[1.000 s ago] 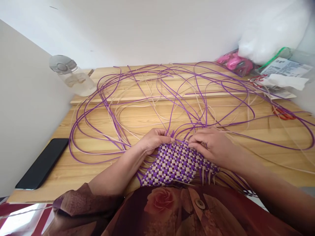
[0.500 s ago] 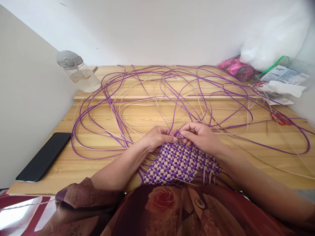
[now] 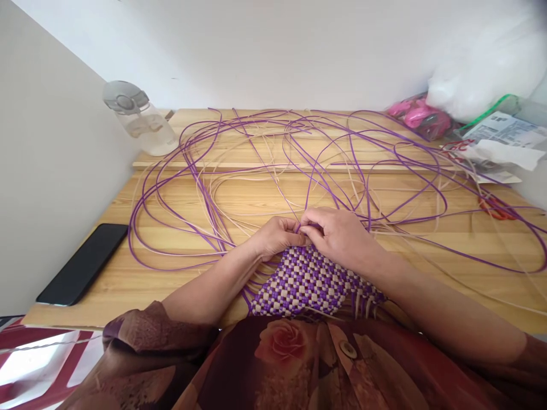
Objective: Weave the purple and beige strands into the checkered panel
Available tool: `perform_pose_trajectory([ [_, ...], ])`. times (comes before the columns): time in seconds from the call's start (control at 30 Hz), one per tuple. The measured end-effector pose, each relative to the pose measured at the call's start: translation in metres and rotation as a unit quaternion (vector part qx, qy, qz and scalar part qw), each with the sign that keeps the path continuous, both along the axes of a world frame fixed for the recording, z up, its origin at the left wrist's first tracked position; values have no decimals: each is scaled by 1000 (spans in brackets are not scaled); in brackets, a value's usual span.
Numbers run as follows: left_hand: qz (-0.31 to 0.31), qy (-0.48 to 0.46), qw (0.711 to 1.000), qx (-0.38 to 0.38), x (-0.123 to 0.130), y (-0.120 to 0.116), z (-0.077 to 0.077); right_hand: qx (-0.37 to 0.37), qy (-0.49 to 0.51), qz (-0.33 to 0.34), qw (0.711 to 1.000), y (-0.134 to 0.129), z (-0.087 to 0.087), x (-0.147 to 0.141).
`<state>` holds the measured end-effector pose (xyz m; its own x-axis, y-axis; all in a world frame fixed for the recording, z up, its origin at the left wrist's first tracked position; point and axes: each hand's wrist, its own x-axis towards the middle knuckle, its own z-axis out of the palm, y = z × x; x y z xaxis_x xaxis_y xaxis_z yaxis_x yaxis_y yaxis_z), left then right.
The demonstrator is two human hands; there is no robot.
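At the desk's (image 3: 128, 267) near edge, the left hand (image 3: 276, 236) and right hand (image 3: 337, 236) meet, fingers pinched together on purple strands (image 3: 305, 196) at the far edge of a checkered woven mat (image 3: 305, 282).

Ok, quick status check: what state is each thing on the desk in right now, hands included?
Left hand: fingers curled, pinching at the far edge of the woven panel.
Right hand: closed, fingertips meeting the left hand's.
Woven panel: partly woven purple and cream checks, loose ends trailing.
Purple strips: unwoven, looped over the desk.
Phone: screen dark, lying flat.
Water bottle: lid shut, leaning against the wall.
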<state>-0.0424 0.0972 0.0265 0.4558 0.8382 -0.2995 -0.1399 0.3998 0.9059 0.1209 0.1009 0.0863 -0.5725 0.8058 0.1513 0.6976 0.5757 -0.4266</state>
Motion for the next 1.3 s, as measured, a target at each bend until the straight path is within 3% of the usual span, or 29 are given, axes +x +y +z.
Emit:
perform_pose_trajectory([
  [0.1,-2,-17,1000,3,-1,0,-1,8,13,12,1000,0,0,1],
  [0.3,-8,-27,999,-34,-1,-2,8,-66,52,-46,995,-6,6,19],
  [0.43,-13,-19,999,-30,-1,-1,9,-99,65,-52,992,-9,-2,23],
  [0.57,-1,-14,999,-36,-2,-1,6,-80,53,-63,993,-10,-8,21],
  [0.7,-4,-4,999,-51,-1,-1,6,-94,22,-67,993,-12,3,33],
  [0.8,-5,8,998,-61,-1,-1,6,-179,50,-25,982,-14,18,49],
  [0.87,-8,12,999,-52,-2,0,4,-245,106,38,963,-16,25,54],
  [0.93,-14,10,999,-38,-3,0,1,-289,160,99,939,-16,27,54],
  [1.0,-17,6,999,-34,-3,1,-1,-311,196,114,923,-15,22,49],
  [1.17,-2,2,999,-43,-2,0,4,-314,249,-36,915,-7,-5,35],
  [1.3,-4,-5,999,-51,-2,0,7,-312,265,-104,907,-1,-22,31],
])
